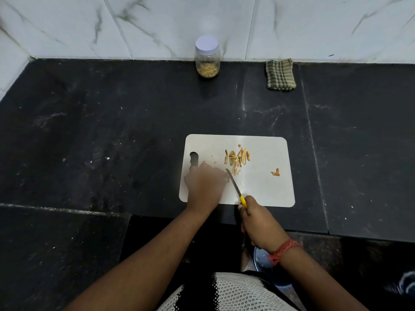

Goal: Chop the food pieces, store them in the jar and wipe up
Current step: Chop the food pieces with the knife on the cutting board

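A white cutting board lies on the black counter. A heap of thin yellow-brown food strips sits at its middle, and one small piece lies apart to the right. My right hand grips the yellow handle of a knife, whose blade points up-left toward the heap. My left hand rests on the board's left part with fingers curled beside the blade; what is under them is hidden. A clear jar with a white lid stands closed at the back wall, some strips inside.
A folded checked cloth lies at the back wall, right of the jar. The black counter carries white specks and smears. A round blue-rimmed container shows below the counter edge by my right wrist.
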Tool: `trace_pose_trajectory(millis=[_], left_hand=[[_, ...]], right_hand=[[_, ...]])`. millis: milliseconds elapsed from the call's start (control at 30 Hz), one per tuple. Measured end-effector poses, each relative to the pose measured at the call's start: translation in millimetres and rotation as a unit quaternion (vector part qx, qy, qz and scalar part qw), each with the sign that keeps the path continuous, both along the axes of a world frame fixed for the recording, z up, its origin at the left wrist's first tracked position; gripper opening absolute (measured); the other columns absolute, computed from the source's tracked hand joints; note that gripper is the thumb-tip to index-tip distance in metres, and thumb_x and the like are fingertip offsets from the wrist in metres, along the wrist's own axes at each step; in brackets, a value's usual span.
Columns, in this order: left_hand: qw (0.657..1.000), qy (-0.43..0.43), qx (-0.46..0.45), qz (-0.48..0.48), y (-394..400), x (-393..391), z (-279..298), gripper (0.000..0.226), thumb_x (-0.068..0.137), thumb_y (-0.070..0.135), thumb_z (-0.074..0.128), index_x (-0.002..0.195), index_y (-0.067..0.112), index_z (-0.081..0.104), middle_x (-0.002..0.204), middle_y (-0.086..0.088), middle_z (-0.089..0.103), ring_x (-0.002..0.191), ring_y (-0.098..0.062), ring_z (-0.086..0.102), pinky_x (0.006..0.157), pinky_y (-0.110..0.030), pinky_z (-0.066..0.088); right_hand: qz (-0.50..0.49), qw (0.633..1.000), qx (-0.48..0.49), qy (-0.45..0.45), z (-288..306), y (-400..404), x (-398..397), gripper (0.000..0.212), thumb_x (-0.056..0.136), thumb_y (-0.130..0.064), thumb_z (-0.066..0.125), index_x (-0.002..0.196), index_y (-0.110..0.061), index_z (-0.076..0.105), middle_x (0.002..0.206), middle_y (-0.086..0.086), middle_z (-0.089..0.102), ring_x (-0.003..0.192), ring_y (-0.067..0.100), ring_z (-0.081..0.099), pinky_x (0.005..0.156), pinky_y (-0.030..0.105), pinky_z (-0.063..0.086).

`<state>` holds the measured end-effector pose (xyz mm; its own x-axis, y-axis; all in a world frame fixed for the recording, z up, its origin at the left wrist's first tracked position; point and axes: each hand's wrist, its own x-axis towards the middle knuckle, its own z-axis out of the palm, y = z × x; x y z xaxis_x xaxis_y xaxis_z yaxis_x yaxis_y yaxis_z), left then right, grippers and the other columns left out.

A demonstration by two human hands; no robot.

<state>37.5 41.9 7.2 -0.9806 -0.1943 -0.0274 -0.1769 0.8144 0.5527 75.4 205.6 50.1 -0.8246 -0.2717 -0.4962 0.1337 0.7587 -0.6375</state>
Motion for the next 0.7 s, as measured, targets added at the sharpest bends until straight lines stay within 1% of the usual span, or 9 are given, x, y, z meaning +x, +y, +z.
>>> trace_pose_trajectory(millis=[100,233,367,433,500,567,600,633,700], left_hand=[[1.000,-0.019,0.018,0.015,1,-3,3,0.011,0.091,0.039,0.071,0.099,0.033,0.075,0.097,0.015,0.047,0.103,-0.012,0.038,0.086,-0.031,0.020],[0.998,-0.043,0.034,0.028,0,-7,5,0.013,0.091,0.042,0.070,0.098,0.033,0.075,0.099,0.014,0.049,0.101,-0.009,0.033,0.088,-0.030,0.021],[0.997,-0.053,0.039,0.033,0,-8,4,0.015,0.090,0.043,0.070,0.098,0.032,0.076,0.100,0.013,0.051,0.103,-0.009,0.035,0.089,-0.030,0.021],[0.997,-0.053,0.039,0.034,0,-8,3,0.015,0.090,0.044,0.071,0.098,0.032,0.076,0.100,0.013,0.051,0.103,-0.011,0.036,0.089,-0.030,0.021],[0.997,-0.053,0.037,0.033,0,-8,3,0.016,0.090,0.044,0.071,0.098,0.032,0.076,0.099,0.014,0.051,0.104,-0.012,0.039,0.089,-0.031,0.020],[0.997,-0.053,0.033,0.033,0,-8,3,0.016,0.090,0.045,0.070,0.098,0.032,0.076,0.098,0.014,0.051,0.105,-0.013,0.040,0.088,-0.031,0.020],[0.997,-0.054,0.031,0.034,0,-8,4,0.016,0.090,0.045,0.069,0.097,0.032,0.075,0.098,0.014,0.051,0.105,-0.013,0.040,0.087,-0.031,0.020],[0.998,-0.054,0.029,0.035,0,-8,4,0.015,0.091,0.045,0.069,0.097,0.032,0.075,0.098,0.014,0.052,0.106,-0.014,0.041,0.087,-0.031,0.020],[0.997,-0.055,0.027,0.037,1,-9,4,0.015,0.091,0.044,0.068,0.096,0.032,0.075,0.099,0.013,0.053,0.107,-0.015,0.042,0.087,-0.031,0.020]], right_hand=[[0.004,1.000,0.001,0.001,1,-1,-1,0.015,0.105,-0.028,0.034,0.109,-0.016,0.043,0.075,0.007,0.058,0.054,0.014,0.048,0.045,0.021,0.033],[0.009,1.000,0.008,-0.007,2,-3,-2,0.014,0.105,-0.027,0.034,0.106,-0.015,0.043,0.074,0.008,0.058,0.054,0.016,0.050,0.046,0.024,0.038],[0.020,0.999,0.019,-0.022,3,-4,-4,0.013,0.104,-0.024,0.034,0.103,-0.014,0.042,0.071,0.008,0.056,0.045,0.012,0.046,0.038,0.021,0.031],[0.034,0.999,0.036,-0.023,2,-5,-5,0.012,0.103,-0.022,0.034,0.107,-0.013,0.041,0.073,0.007,0.055,0.048,0.012,0.047,0.039,0.020,0.030],[0.049,0.997,0.058,-0.024,1,-8,-6,0.015,0.102,-0.017,0.035,0.115,-0.010,0.041,0.080,0.009,0.057,0.060,0.019,0.056,0.046,0.027,0.040],[0.069,0.994,0.081,-0.036,0,-13,-8,0.020,0.101,-0.012,0.036,0.119,-0.004,0.039,0.096,0.016,0.061,0.083,0.032,0.064,0.067,0.034,0.053],[0.071,0.993,0.087,-0.045,0,-15,-9,0.022,0.101,-0.012,0.035,0.120,-0.002,0.039,0.102,0.019,0.061,0.091,0.035,0.064,0.076,0.037,0.054],[0.069,0.992,0.089,-0.054,1,-17,-10,0.023,0.102,-0.012,0.035,0.121,-0.001,0.039,0.106,0.020,0.060,0.096,0.037,0.063,0.080,0.039,0.054],[0.062,0.992,0.092,-0.066,2,-18,-13,0.024,0.101,-0.011,0.036,0.122,0.000,0.039,0.109,0.020,0.059,0.099,0.038,0.062,0.081,0.038,0.052]])
